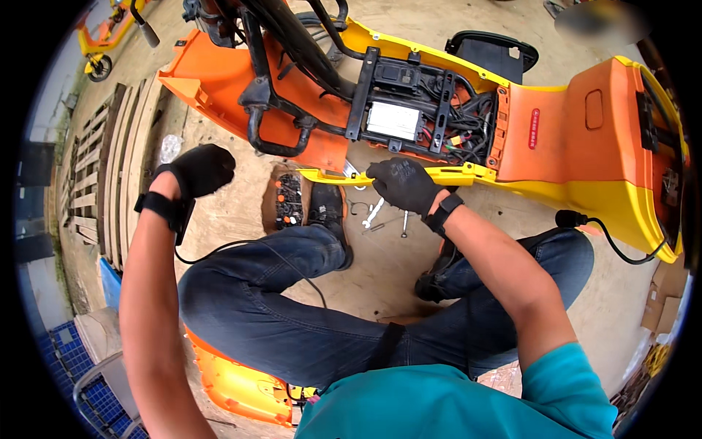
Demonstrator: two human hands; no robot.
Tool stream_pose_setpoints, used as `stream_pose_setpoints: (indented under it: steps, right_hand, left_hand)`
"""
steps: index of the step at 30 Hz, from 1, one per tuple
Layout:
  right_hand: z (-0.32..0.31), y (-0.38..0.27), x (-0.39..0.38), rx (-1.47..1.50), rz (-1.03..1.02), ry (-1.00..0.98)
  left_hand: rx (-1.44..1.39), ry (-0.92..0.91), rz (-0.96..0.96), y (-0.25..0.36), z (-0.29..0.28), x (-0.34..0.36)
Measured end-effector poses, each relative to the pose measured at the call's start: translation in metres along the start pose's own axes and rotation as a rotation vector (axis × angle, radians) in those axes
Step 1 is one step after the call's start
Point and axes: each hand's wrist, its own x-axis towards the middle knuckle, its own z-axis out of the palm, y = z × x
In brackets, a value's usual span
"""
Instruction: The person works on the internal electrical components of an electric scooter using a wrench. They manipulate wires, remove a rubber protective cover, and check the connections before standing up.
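A partly stripped scooter body with orange panels [548, 124] and a yellow edge strip [446, 175] lies across in front of me. My right hand [404, 184], in a black glove, is closed on the yellow strip beside the open bay. In that bay, a silver control box [393, 120] sits among black cables and connectors [468, 121]. To the left, apart from the scooter, my gloved left hand [201, 172] is closed into a fist. Its inner side is hidden, so whatever it may hold does not show.
Between my feet lie wrenches [374, 213] and other small tools. An open box of screws [288, 197] stands by my left shoe. Wooden pallets [110, 161] lean at the left. Behind my left leg rests an orange panel [241, 380]. A black frame tube [256, 95] crosses above.
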Motion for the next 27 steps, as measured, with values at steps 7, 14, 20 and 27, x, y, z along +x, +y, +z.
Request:
stream_pose_setpoints:
  steps: [7,14,20,27]
  right_hand:
    - [-0.083,0.011,0.0,0.046,0.223,-0.193]
    - [-0.172,0.026,-0.044,0.02,0.494,-0.074]
    - [-0.174,0.029,-0.113,0.023,0.685,-0.138]
    - [-0.143,0.033,-0.122,-0.019,0.683,-0.185]
  left_hand:
    - [-0.226,0.726,0.464,0.146,-0.005,-0.016]
    - [-0.48,0.951,0.256,0.204,-0.045,-0.011]
    - [-0.343,0.891,0.291,0.181,-0.063,0.028]
    - [-0.362,0.836,0.265,0.166,-0.058,0.046]
